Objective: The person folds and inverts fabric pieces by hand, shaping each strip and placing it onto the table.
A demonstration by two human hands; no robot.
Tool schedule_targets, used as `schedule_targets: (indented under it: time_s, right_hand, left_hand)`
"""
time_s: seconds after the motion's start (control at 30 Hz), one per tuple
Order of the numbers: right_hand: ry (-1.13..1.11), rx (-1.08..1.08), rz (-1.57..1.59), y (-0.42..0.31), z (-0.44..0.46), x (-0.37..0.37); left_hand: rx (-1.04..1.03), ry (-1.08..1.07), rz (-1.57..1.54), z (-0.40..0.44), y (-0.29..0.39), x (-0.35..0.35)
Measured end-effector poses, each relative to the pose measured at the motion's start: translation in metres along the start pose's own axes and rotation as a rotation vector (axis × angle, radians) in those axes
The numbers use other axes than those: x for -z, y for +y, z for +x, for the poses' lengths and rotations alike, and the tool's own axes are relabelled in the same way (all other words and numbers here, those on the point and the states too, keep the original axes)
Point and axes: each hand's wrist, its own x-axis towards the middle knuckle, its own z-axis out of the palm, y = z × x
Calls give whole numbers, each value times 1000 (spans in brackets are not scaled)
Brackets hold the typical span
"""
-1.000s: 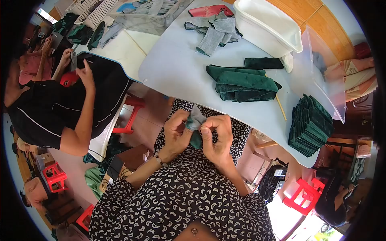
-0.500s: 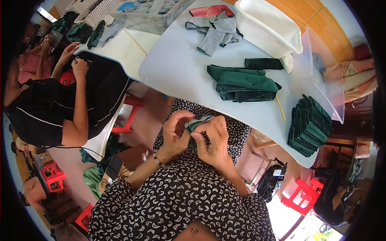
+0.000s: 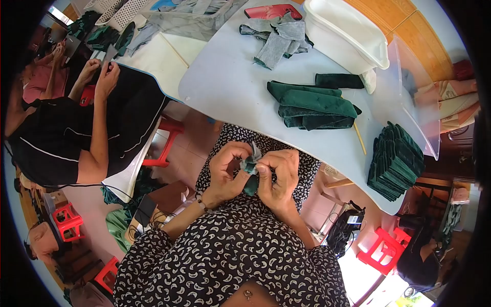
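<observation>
Between my two hands, over my lap, is a small piece of green and grey fabric [image 3: 250, 167]. My left hand [image 3: 227, 171] pinches its left side, and my right hand [image 3: 279, 179] pinches its right side with thumb and forefinger. Part of the fabric hangs below the fingers; the rest is hidden by them. Beyond my hands, green velvet pieces [image 3: 317, 106] lie in a loose pile on the pale table [image 3: 225, 97]. A neat stack of folded green velvet [image 3: 395, 162] stands near the table's right edge. Grey-backed pieces [image 3: 280, 43] lie farther back.
A white tub [image 3: 348, 38], a clear plastic box [image 3: 409, 102] and a red case [image 3: 271, 11] stand or lie at the back. On the left a co-worker in black [image 3: 61, 143] holds grey fabric. Red stools [image 3: 386, 250] are on the floor.
My fingers have shifted on the fabric, and its grey end now points up between them. My right hand has turned slightly outward. The co-worker's hands have come together around a raised grey piece.
</observation>
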Motion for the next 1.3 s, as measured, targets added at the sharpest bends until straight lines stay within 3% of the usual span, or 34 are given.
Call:
schedule_targets:
  time_s: [0.27, 0.33, 0.5, 0.77, 0.9, 0.97, 1.0, 1.07, 1.3]
  right_hand:
    - [-30, 141, -11, -3, 2, 4]
    - [-116, 38, 102, -1, 4, 5]
    - [-92, -186, 139, -13, 4, -1]
    - [31, 50, -49, -4, -5, -4]
    - [-82, 166, -18, -2, 3, 3]
    - [-168, 159, -12, -3, 8, 5]
    - [-168, 160, -12, -2, 9, 5]
    - [-196, 29, 80, 0, 9, 4]
    - [-121, -240, 209, -8, -3, -4]
  left_hand:
    - [17, 14, -122, -9, -10, -4]
    - [13, 19, -136, -9, -13, -3]
    - [-10, 63, -99, -6, -11, -1]
    - [-44, 54, -32, -7, -15, -3]
    - [-63, 56, -100, -8, -10, -5]
    - [158, 128, -190, -8, -1, -8]
    - [158, 128, -190, -8, -3, -5]
    - [43, 46, 37, -7, -11, 4]
    - [-48, 74, 8, -7, -15, 2]
